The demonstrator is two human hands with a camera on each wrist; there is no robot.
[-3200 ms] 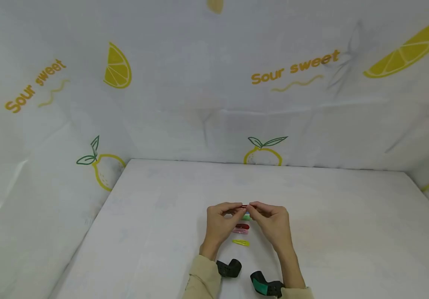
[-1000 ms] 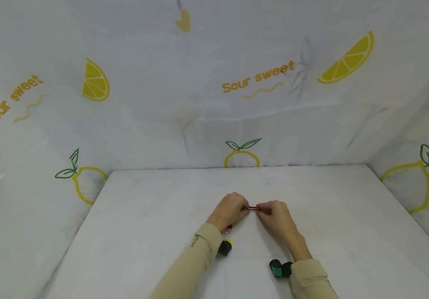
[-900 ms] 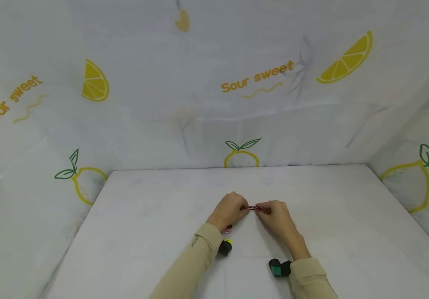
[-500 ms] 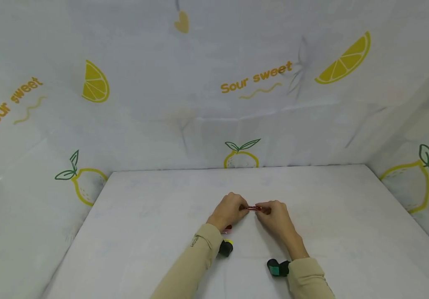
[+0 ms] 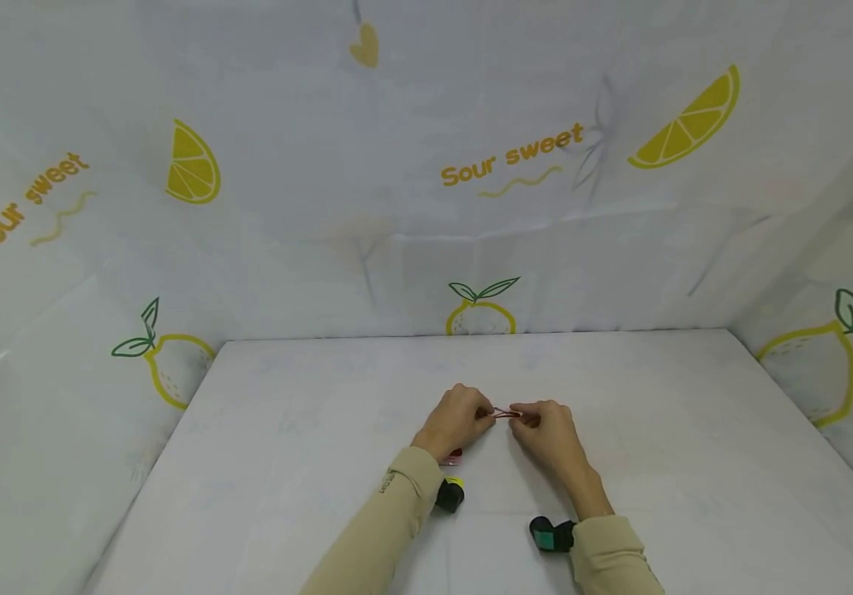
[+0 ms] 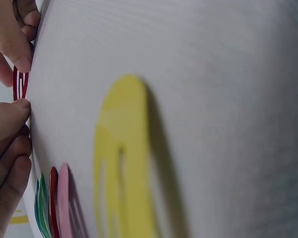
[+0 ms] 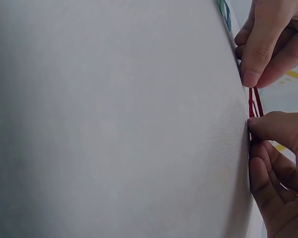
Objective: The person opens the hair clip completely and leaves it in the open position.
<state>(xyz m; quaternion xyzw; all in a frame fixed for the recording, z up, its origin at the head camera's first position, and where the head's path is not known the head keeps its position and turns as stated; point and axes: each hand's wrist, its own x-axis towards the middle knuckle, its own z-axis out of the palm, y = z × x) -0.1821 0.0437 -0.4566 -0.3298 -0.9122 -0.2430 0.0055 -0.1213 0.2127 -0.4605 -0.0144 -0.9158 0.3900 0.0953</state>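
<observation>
The red clip (image 7: 251,101) has splayed, probably unsnapped, pinched by left hand (image 5: 456,415) and right hand (image 5: 551,431); yellow clip (image 6: 135,153) behind their fingers lies untouched.

My left sleeve (image 5: 367,529) was beige, with small dark lettering (image 5: 387,480) near the cuff (image 5: 417,469); my right sleeve (image 5: 614,558) matched. Black mounts (image 5: 450,497) sat by both cuffs, the right one green-patched (image 5: 545,540).

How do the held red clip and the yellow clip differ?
The left hand and right hand pinch the red clip; the yellow clip lies on the table. The red clip's ends are hidden in their grip, while the yellow clip shows a rounded end. Both have slots.
</observation>
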